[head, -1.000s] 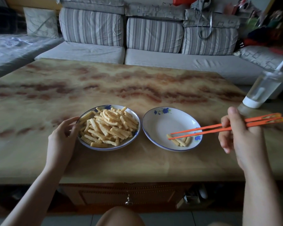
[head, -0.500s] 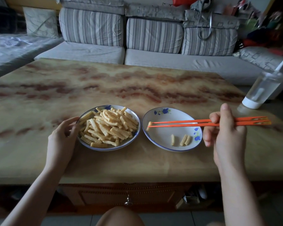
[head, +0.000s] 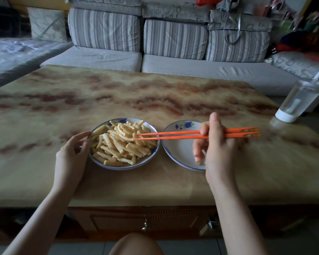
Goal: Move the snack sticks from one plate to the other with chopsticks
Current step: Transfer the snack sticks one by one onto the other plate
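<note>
A white, blue-rimmed plate [head: 153, 130] on the left holds a heap of crinkled yellow snack sticks [head: 122, 144]. My left hand [head: 72, 153] rests against its left rim, fingers curled on the edge. A second, similar plate [head: 179, 150] stands just to the right; my right hand [head: 217, 150] covers most of its right half, and only a bit of one stick shows below my fingers. That hand grips a pair of orange chopsticks [head: 173, 135], lying nearly level, their tips slightly apart over the heap of sticks on the left plate. Nothing is pinched between the tips.
The plates sit near the front of a marbled brown table [head: 155, 96]. A clear water bottle [head: 298, 100] stands upside-down on its white cap at the right edge. A striped grey sofa [head: 173, 57] runs behind the table. My knee [head: 134, 243] shows below the table's drawer.
My right hand has carried the chopsticks leftward, from the right plate to over the heap on the left plate. The left hand has stayed on the rim.
</note>
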`<state>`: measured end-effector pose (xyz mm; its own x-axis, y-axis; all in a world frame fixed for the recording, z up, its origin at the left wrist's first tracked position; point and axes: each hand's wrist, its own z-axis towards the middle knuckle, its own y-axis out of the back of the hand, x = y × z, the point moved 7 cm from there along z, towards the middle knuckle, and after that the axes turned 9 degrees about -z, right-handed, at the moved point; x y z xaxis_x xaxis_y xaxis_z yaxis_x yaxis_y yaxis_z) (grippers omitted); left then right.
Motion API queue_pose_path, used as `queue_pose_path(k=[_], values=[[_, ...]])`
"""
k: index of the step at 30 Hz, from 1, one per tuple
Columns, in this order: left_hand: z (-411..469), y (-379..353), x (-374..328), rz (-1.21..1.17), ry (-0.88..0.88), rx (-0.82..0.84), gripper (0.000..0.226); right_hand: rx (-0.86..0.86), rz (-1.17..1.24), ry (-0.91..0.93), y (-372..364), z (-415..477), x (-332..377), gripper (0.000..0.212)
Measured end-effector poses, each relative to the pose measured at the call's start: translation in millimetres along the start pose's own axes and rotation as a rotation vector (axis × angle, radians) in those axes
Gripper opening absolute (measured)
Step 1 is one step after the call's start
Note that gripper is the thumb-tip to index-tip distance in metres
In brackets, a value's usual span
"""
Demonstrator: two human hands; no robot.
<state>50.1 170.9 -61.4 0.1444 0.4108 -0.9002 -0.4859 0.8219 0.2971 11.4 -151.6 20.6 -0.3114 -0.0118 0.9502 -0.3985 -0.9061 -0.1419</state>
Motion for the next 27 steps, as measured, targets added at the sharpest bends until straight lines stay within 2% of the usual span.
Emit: queue_pose_path(k=[6, 11, 16, 27], values=[[0.1, 0.2, 1.1, -0.010, 0.006, 0.002, 0.029, 0.105, -0.043, 0.029, -14.0, -3.3, -4.5, 0.044], [-0.7, 0.0, -1.8, 0.002, 0.006, -0.002, 0.029, -0.030, -0.053, 0.043, 24.1, 4.8, 6.8, 0.042], [-0.7, 0.4, -1.5, 0.002, 0.002, -0.001, 0.029, -0.159, -0.204, 0.146, 70.1, 15.1, 25.6, 0.042], [-2.1, 0.3, -3.8, 0.011, 0.003, 0.005, 0.029, -0.073, -0.431, 0.231, 93.8, 12.2, 40.2, 0.048]])
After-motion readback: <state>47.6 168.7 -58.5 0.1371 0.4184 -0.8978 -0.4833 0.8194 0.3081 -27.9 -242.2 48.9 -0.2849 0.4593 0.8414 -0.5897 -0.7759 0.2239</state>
